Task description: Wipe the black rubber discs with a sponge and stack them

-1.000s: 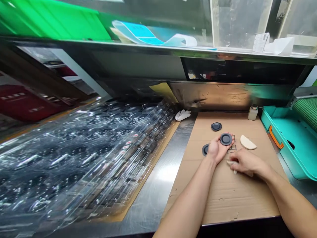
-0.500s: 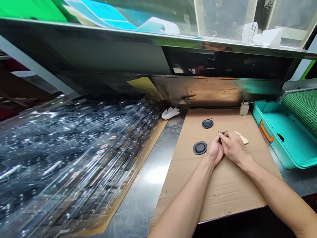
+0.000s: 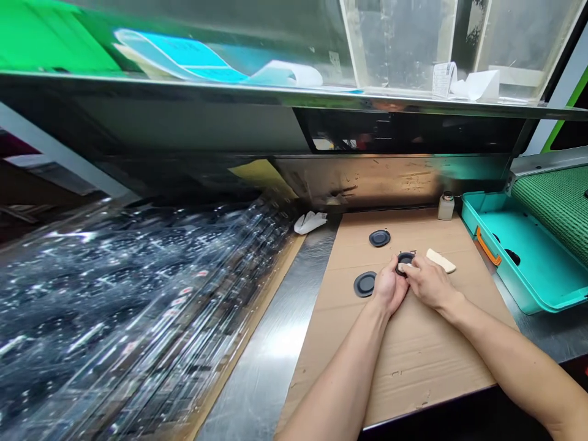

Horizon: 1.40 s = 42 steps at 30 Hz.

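My left hand (image 3: 389, 291) is closed around the lower left edge of a small black rounded part (image 3: 406, 258) with a raised rim, tilted up above the cardboard. My right hand (image 3: 429, 282) has its fingers bent and pinched at the part's right and near edge. A small pale spot shows at these fingertips; whether it is a nail or a scrap of something I cannot tell. Two similar black parts lie flat to the left, the far one (image 3: 379, 238) and the near one (image 3: 365, 284). Just beyond my right hand rests a cream-coloured flat wedge (image 3: 441, 260).
Brown cardboard (image 3: 340, 343) covers the metal bench. Stacked clear plastic trays (image 3: 138, 306) fill the left side. A small bottle (image 3: 446, 206) stands at the back. At right sits a turquoise bin (image 3: 546, 257) with black pieces, beside a green conveyor belt (image 3: 560, 202). Crumpled white paper (image 3: 309, 222) lies behind.
The black part has been turned so its face shows more. My right hand has shifted slightly, uncovering more of the cream wedge. The head view has tilted up a little.
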Tool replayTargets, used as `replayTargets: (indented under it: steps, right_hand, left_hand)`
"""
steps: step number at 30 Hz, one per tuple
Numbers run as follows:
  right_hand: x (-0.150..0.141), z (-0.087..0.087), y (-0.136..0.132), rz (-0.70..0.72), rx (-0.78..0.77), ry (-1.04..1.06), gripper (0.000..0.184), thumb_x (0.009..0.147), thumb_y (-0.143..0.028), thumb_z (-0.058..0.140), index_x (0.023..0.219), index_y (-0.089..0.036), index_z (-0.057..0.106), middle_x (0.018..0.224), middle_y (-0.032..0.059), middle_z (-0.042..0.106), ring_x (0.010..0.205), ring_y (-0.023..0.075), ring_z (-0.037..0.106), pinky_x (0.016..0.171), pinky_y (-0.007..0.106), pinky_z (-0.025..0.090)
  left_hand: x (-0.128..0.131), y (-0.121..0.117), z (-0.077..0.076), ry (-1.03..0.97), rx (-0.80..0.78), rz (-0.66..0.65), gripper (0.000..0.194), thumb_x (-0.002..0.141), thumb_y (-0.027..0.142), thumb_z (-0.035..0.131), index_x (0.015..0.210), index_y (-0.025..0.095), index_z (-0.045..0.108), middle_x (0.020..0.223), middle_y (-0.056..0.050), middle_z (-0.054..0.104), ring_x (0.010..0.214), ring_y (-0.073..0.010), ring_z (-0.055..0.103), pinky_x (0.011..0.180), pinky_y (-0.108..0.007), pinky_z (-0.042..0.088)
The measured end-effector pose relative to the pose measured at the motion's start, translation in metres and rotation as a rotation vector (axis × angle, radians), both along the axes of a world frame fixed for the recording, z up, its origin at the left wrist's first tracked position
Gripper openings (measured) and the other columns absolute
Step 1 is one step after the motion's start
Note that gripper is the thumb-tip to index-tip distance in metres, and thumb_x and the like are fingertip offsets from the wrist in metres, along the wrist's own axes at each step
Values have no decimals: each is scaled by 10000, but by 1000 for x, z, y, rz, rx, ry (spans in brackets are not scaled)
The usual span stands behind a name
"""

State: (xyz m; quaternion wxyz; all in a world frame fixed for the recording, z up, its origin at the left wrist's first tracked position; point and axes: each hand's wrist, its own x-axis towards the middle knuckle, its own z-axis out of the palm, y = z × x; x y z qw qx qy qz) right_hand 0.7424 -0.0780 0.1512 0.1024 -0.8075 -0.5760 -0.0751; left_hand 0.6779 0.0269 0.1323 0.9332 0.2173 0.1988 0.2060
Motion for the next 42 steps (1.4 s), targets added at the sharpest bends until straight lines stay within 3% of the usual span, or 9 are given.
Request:
replayTargets:
  steps: [3,8,14,20,23,27,32,36,42]
  right_hand:
    - [3,1,-1,-21,15,46,259,1025,-271,452,1107,-217,692,1088,84,652,964,203,603,763,282,456]
    - [12,-1,12,-47,145,29,296,1057,-271,376,1043,-185,659,1047,90,655,958,195,606,806,276,424]
    - [13,-3,12,-227,65,24,231,1018,-240,420,1040,-175,641,1022,102,655,889,219,612,738,304,410]
    - [9,-5,8,-44,156,134,174,993,-225,466,996,-198,638,1036,63,669,918,187,614,771,269,418]
    - [12,-5,9,-144,209,120,220,1022,-268,424,1009,-203,634,1027,69,668,916,193,615,755,274,416]
    - [8,-4,6,-258,106,148,220,999,-256,441,1063,-197,644,1053,91,677,876,210,627,716,289,423]
    - [1,-4,4,-93,89,259,170,948,-230,517,1023,-210,669,1035,70,696,912,203,635,774,283,441]
    - [7,-6,10,-212,201,251,202,971,-235,489,1017,-200,683,1052,80,695,920,203,633,768,283,433]
    - [22,0,4,71,155,416,158,906,-201,572,910,-222,728,919,20,722,850,160,642,743,241,420]
  left_hand:
    - [1,-3,-3,0,36,16,318,1030,264,422,1097,118,697,1046,-120,739,1045,-203,694,1022,-359,521]
    - [3,-11,-5,-44,64,17,246,1014,245,488,1002,144,712,1075,-83,735,1073,-170,675,1049,-311,494]
    - [2,-5,-7,-14,125,7,269,1022,267,469,1015,130,701,1058,-108,737,1085,-209,677,1000,-379,532]
    - [2,-6,-12,-37,139,-19,226,986,273,541,1018,124,708,1089,-121,735,1104,-222,675,1010,-354,523]
    - [2,-6,-14,-33,151,-19,230,994,281,530,1029,133,702,1101,-116,737,1095,-223,682,991,-372,539]
    - [0,-3,-14,-25,160,-5,258,995,294,522,1113,137,689,1115,-127,738,1087,-233,691,971,-397,555]
    - [-2,-4,-13,-42,119,-44,297,999,310,502,1131,127,695,1124,-140,735,1099,-243,687,1002,-387,534]
    - [0,-7,-14,-22,167,35,290,1016,266,464,1057,119,711,1074,-125,743,1065,-216,692,989,-356,533]
    - [-2,-7,-11,-6,182,-7,266,989,274,528,1135,128,695,1022,-115,750,999,-218,710,934,-345,555]
